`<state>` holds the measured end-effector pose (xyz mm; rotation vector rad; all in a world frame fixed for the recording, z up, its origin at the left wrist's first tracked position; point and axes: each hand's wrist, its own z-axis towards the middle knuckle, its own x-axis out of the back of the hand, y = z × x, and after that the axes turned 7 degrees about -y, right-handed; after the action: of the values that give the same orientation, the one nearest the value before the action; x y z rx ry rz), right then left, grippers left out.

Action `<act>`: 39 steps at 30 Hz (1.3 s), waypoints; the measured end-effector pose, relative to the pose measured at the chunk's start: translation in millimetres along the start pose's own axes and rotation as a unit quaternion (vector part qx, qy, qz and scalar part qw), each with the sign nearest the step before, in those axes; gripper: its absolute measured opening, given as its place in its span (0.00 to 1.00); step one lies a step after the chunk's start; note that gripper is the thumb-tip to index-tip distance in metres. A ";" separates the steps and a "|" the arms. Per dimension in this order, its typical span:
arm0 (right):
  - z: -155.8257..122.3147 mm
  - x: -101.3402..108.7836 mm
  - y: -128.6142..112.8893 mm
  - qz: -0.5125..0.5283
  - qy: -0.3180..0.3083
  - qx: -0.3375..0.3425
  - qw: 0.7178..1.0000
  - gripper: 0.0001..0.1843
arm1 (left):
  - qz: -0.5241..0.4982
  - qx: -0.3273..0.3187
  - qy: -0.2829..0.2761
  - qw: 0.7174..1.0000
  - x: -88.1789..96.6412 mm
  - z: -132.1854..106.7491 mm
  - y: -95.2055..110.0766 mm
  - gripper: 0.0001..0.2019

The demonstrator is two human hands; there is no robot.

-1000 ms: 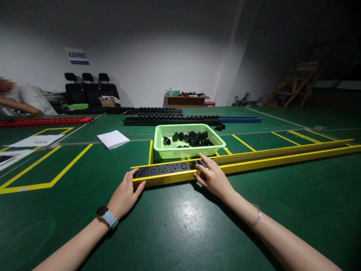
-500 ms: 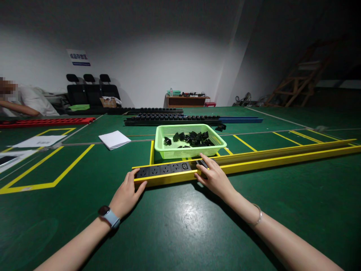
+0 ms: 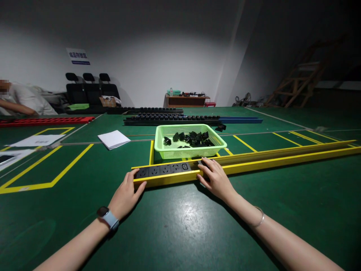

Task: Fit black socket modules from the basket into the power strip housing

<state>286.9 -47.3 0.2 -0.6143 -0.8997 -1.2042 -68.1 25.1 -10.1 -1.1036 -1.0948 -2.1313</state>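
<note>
A long yellow metal channel (image 3: 259, 164) lies across the green table, its near-left part filled with a row of black socket modules (image 3: 165, 170). My left hand (image 3: 126, 194) grips the channel's left end, thumb on the near wall and fingers over the end. My right hand (image 3: 216, 177) is curled over the channel to the right of the row. Its fingers hold a black socket module (image 3: 200, 163) down in the channel, mostly hidden beneath them. A gap shows between that module and the row. Just behind stands a light green basket (image 3: 190, 153) with loose black modules (image 3: 194, 139) inside.
Folded white paper (image 3: 114, 139) lies left of the basket. Black strips (image 3: 172, 121) and a blue channel (image 3: 239, 120) lie farther back, with loose black pieces (image 3: 220, 128) nearby. A red channel (image 3: 47, 121) is at far left, by another person (image 3: 26, 99). Yellow tape (image 3: 73, 165) marks the table.
My right hand has slid slightly right along the channel, its fingers more curled, covering more of the black module. My left hand stays on the channel's end. The other person has leaned slightly left.
</note>
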 end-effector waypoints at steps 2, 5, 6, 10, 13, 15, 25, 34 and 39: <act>-1.1 0.9 -0.4 0.003 0.000 0.005 1.000 0.20 | -0.002 0.001 -0.002 1.000 -0.2 0.0 -0.1 0.23; -1.0 4.5 -5.1 0.015 -0.014 0.041 0.999 0.22 | -0.001 0.007 -0.008 1.000 0.0 -0.2 0.1 0.23; -0.6 6.1 -7.9 0.021 -0.024 0.059 0.998 0.23 | -0.001 0.009 -0.009 1.000 0.2 -0.2 0.2 0.23; 1.2 11.9 -20.9 0.054 -0.068 0.128 0.988 0.27 | -0.001 0.004 -0.004 1.000 0.4 -0.2 0.2 0.23; 1.9 14.1 -27.0 0.072 -0.090 0.151 0.982 0.30 | -0.003 0.002 0.002 1.000 0.1 0.1 0.0 0.23; 2.2 14.3 -28.1 0.077 -0.096 0.153 0.981 0.30 | -0.002 0.007 -0.003 1.000 -0.3 0.4 -0.1 0.24; 0.2 8.5 -22.0 0.099 -0.046 0.130 0.985 0.28 | -0.004 0.019 -0.021 1.000 0.3 0.5 0.1 0.25; -0.9 6.5 -15.8 0.078 -0.028 0.103 0.991 0.28 | -0.009 0.025 -0.026 0.999 1.2 0.4 1.8 0.25; -1.1 7.6 -16.3 0.062 -0.026 0.091 0.994 0.27 | -0.007 0.020 -0.018 1.000 1.2 0.6 1.1 0.25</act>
<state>272.3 -56.5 5.2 -0.5477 -0.9888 -0.9868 -67.8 24.9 -8.5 -1.1244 -1.1586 -2.0987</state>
